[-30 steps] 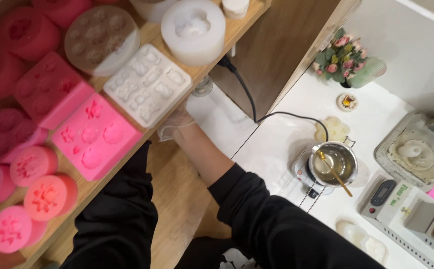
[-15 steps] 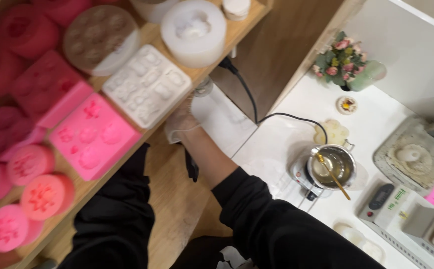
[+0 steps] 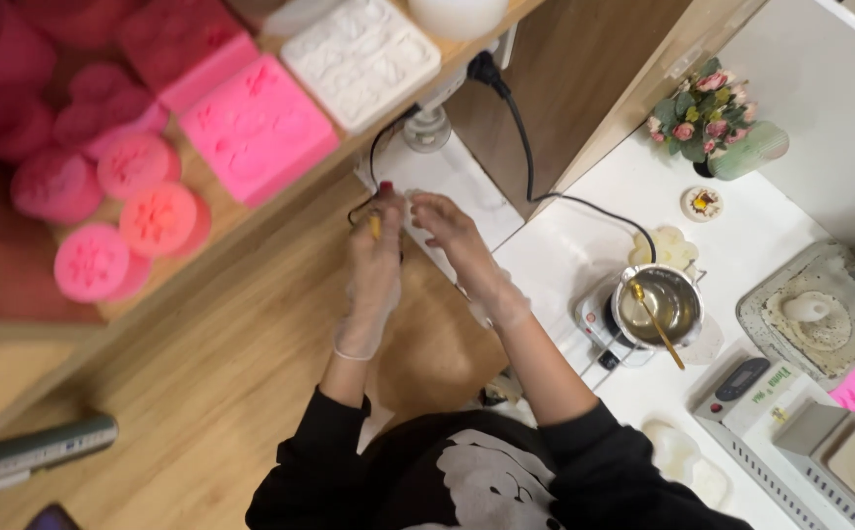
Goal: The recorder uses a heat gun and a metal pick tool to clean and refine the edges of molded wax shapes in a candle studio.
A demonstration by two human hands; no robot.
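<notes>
My left hand (image 3: 372, 267), in a thin clear glove, is raised under the wooden shelf (image 3: 280, 201) and closed around a small yellow item with a red tip (image 3: 382, 204). A thin black cord (image 3: 373, 157) loops just above it. My right hand (image 3: 447, 232), also gloved, hovers right beside it with fingers apart, over a white surface (image 3: 457, 186). It holds nothing that I can see. Both black sleeves show at the bottom.
Pink moulds (image 3: 256, 128) and a white mould (image 3: 361, 57) lie on the shelf. To the right, a white counter (image 3: 584, 245) carries a metal pot (image 3: 659, 302) with a stick on a small heater, a flower pot (image 3: 717, 118), a scale (image 3: 746, 383) and a black cable (image 3: 525, 128).
Earlier a single arm reached under the shelf. Now both gloved hands are up there together, and the left has closed on the red-tipped item. The view has shifted.
</notes>
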